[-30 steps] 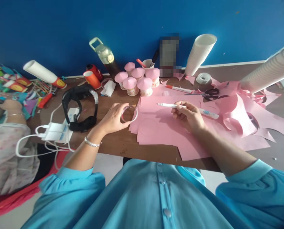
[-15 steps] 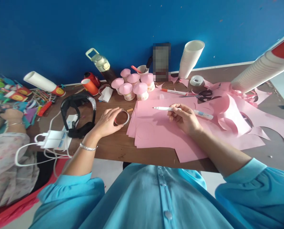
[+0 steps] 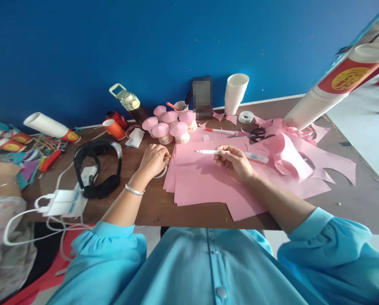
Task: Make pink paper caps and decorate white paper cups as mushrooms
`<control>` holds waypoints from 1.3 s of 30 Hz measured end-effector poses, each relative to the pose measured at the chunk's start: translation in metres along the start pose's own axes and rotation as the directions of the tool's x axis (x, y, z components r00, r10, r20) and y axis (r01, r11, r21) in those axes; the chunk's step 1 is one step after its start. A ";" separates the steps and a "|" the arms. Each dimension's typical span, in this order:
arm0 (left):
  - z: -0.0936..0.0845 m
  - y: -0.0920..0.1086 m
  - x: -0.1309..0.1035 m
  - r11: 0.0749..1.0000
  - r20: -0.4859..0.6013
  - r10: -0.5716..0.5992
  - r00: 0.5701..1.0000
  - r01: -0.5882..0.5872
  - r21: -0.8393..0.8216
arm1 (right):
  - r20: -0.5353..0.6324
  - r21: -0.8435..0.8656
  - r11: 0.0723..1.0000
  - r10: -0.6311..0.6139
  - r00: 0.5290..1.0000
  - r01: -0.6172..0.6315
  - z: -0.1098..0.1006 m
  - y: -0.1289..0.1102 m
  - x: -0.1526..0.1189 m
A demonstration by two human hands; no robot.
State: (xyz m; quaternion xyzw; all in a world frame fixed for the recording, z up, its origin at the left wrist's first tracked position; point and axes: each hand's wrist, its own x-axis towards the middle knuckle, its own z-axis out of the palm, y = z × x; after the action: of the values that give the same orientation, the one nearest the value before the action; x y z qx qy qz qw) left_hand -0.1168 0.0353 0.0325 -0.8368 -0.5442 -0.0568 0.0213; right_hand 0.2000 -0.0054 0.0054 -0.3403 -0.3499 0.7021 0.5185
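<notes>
My left hand (image 3: 155, 160) is closed at the left edge of the stacked pink paper (image 3: 202, 182), its fingertips on a small tan piece (image 3: 169, 156). Under that hand, a white ring (image 3: 161, 173) lies mostly hidden on the brown table. My right hand (image 3: 235, 162) grips a white pen (image 3: 208, 151) above the pink sheets, the pen's tip pointing left. A faint circle outline shows on the top sheet. Several small cups with pink cone tops (image 3: 178, 130) stand just behind the paper.
Scissors (image 3: 257, 134), a tape roll (image 3: 246, 117), pink scraps (image 3: 293, 156) and tall cup stacks (image 3: 236, 93) lie or stand right and behind. Left are a black headset strap (image 3: 97, 169), a white power strip (image 3: 65, 202), a bottle (image 3: 129, 101) and a person's hand (image 3: 3, 173).
My left hand has let go of the white ring and moved right to the small tan piece, its fingers closing. The pen stays in my right hand. The camera view has shifted.
</notes>
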 end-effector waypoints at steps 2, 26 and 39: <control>0.001 -0.001 0.001 1.000 0.014 -0.002 1.000 0.002 0.013 | 0.000 -0.001 1.000 0.012 1.000 -0.012 0.000 0.000 0.000; 0.001 0.068 -0.005 0.859 -0.223 0.007 0.975 -0.120 -0.497 | 0.055 -0.349 0.927 -0.128 0.990 0.139 0.003 0.005 -0.002; 0.013 0.071 -0.009 0.867 -0.271 0.256 0.928 -0.345 -0.361 | 0.137 -0.710 0.670 -0.172 0.975 0.218 0.005 0.006 -0.013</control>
State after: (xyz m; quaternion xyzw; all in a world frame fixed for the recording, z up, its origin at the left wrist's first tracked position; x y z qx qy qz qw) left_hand -0.0550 -0.0005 0.0208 -0.8867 -0.3776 -0.2533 -0.0840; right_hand 0.1960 -0.0201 0.0046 -0.4563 -0.6461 0.4585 0.4050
